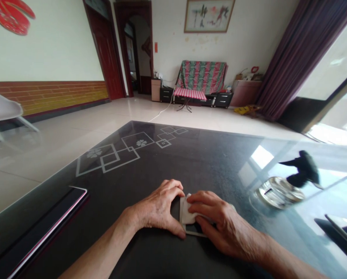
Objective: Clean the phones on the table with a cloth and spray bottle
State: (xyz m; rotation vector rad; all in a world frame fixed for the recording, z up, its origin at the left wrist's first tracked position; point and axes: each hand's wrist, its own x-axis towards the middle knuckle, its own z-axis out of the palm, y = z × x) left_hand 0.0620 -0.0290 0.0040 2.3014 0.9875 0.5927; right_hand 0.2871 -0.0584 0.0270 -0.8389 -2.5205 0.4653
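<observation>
On the dark glossy table (pixel 208 162) lies a small flat dark object with a pale rim (pixel 195 233), directly in front of me. My left hand (pixel 161 207) holds its left edge, thumb at the near corner and fingers at the far corner. My right hand (pixel 220 219) presses a folded white cloth (pixel 187 213) onto its top, the fingers bent over the cloth. The right part of the object is hidden under my right hand.
A dark flat device with a pink-white edge (pixel 49 232) lies at the left. To the right are a clear bottle with a black spray head (pixel 280 192) and a dark flat item (pixel 340 236) at the table's right edge. A white chair (pixel 4 108) stands beyond, left.
</observation>
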